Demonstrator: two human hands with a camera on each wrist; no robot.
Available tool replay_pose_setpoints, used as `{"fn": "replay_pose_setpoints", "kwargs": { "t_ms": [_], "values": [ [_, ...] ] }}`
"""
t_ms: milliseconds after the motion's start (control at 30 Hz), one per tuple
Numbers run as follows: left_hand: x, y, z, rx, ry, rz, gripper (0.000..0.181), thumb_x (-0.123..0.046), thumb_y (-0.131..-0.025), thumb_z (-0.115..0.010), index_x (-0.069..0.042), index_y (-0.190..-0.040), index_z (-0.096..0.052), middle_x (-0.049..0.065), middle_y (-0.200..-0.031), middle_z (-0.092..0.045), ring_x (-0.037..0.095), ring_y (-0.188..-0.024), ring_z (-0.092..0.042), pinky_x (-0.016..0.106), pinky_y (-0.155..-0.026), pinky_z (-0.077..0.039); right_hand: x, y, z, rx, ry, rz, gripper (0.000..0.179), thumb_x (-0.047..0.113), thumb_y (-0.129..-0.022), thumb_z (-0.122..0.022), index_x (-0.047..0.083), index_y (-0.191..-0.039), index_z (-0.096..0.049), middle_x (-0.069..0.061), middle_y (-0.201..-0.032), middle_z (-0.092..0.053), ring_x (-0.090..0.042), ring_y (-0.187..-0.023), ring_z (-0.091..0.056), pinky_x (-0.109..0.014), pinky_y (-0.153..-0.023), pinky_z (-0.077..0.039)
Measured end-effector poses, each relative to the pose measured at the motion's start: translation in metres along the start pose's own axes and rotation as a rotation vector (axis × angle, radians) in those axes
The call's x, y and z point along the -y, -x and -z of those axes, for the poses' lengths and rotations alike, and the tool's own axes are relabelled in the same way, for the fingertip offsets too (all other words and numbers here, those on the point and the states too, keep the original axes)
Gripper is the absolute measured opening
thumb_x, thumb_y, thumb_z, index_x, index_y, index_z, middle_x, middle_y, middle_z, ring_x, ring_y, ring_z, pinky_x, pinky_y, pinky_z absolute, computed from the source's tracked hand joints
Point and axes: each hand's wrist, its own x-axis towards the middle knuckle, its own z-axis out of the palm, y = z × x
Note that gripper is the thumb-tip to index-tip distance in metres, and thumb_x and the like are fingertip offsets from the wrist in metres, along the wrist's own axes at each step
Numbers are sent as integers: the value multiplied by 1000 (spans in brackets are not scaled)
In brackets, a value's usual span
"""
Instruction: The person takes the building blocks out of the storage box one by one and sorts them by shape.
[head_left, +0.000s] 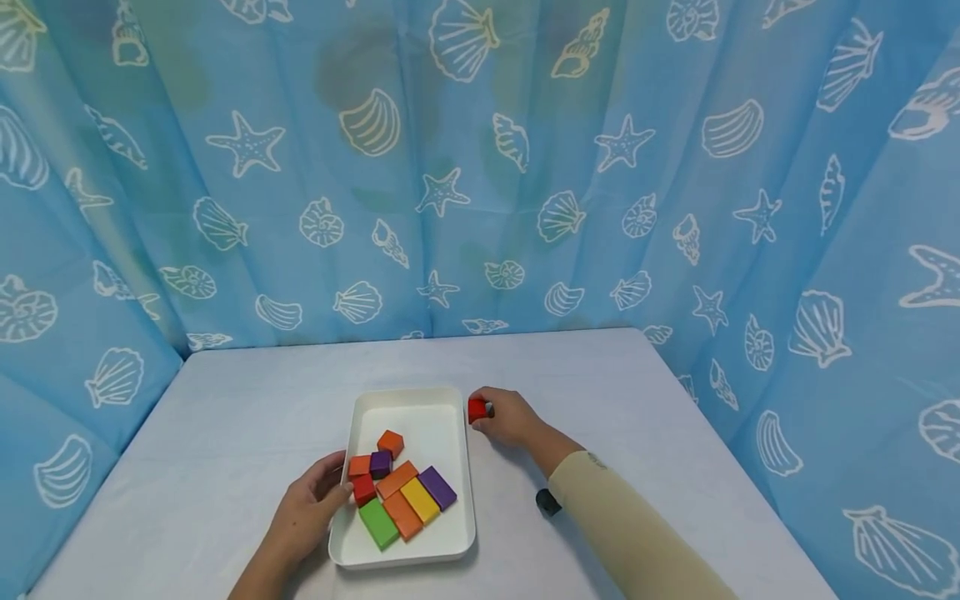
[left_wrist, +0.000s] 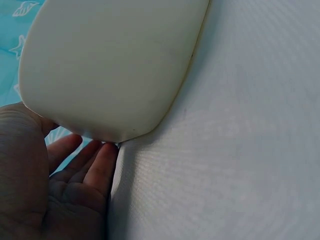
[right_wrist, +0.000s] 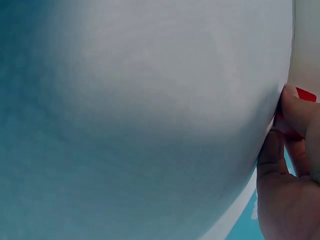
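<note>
A white tray lies on the table, holding several coloured blocks. My left hand holds the tray's left side, thumb over the rim and fingers along the outer wall. In the left wrist view the fingertips touch the wall of the tray. Just outside the tray's upper right side, my right hand pinches a red block between thumb and fingers. The right wrist view shows part of that red block, mostly covered by the right hand.
Inside the tray are a green block, a yellow block, a purple block, an orange pentagonal block and others. A blue shell-patterned curtain surrounds the white-covered table. A black object shows beside the right sleeve.
</note>
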Motion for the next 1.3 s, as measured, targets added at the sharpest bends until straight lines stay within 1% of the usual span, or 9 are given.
{"fn": "replay_pose_setpoints", "kwargs": {
  "t_ms": [300, 433, 567, 667, 767, 833, 933, 1100, 1300],
  "values": [
    [2, -1, 1, 7, 5, 11, 63, -19, -102, -69, -2, -159, -45, 25, -158, -50, 44, -145, -48, 59, -116, -41, -8, 2, -3, -3, -74, -19, 48, 16, -92, -87, 17, -135, -68, -4, -122, -67, -22, -101, -60, -38, -88, -60],
    [5, -2, 0, -2, 5, 9, 62, -19, -102, -69, -2, -158, -47, 25, -156, -52, 44, -144, -49, 60, -116, -42, -11, 3, 0, 24, -112, -31, 60, 17, -88, -90, 16, -142, -64, -5, -126, -66, -24, -104, -61, -40, -90, -61],
    [5, -3, -1, -2, -3, -12, 60, -18, -102, -68, -2, -157, -48, 25, -154, -54, 44, -143, -50, 59, -116, -42, -10, 5, 12, 43, -96, -48, 75, 17, -82, -94, 16, -148, -60, -5, -136, -65, -24, -108, -62, -37, -87, -63],
    [2, -3, 2, -5, -12, -27, 60, -18, -103, -68, -2, -157, -49, 25, -154, -55, 44, -143, -51, 59, -116, -43, 5, 8, 26, 28, -114, -8, 76, 16, -82, -94, 13, -149, -59, -6, -141, -64, -25, -112, -63, -36, -85, -64],
    [0, -4, 5, -12, -18, -33, 60, -19, -103, -68, -2, -157, -48, 25, -154, -54, 44, -143, -51, 59, -116, -43, 28, 7, 31, 27, -199, 42, 72, 16, -86, -92, 12, -150, -58, -7, -142, -64, -25, -112, -63, -36, -85, -64],
    [-1, -5, 6, -12, -15, -29, 61, -19, -103, -68, -2, -158, -47, 25, -155, -53, 44, -143, -50, 59, -116, -43, 47, 5, 27, 52, -262, 74, 69, 15, -87, -91, 11, -149, -59, -8, -142, -65, -24, -110, -63, -35, -86, -63],
    [-1, -6, 6, -9, -11, -22, 62, -19, -103, -68, -2, -158, -47, 25, -155, -53, 44, -143, -50, 58, -116, -43, 72, 1, 12, 130, -311, 118, 66, 15, -89, -89, 12, -148, -60, -7, -141, -66, -21, -110, -64, -33, -86, -63],
    [1, -5, 3, -10, -1, -16, 61, -19, -102, -69, -2, -157, -49, 24, -153, -55, 43, -142, -52, 59, -116, -43, 101, -6, -12, 270, -263, 170, 61, 12, -89, -88, 13, -144, -63, 2, -134, -68, -16, -110, -66, -30, -84, -63],
    [2, -3, 2, -9, 22, -20, 60, -19, -102, -69, -1, -156, -49, 24, -152, -56, 43, -142, -53, 58, -116, -43, 123, -13, -25, 371, -129, 107, 51, 4, -87, -87, 16, -134, -71, 5, -125, -70, -15, -105, -67, -34, -91, -62]
  ]
}}
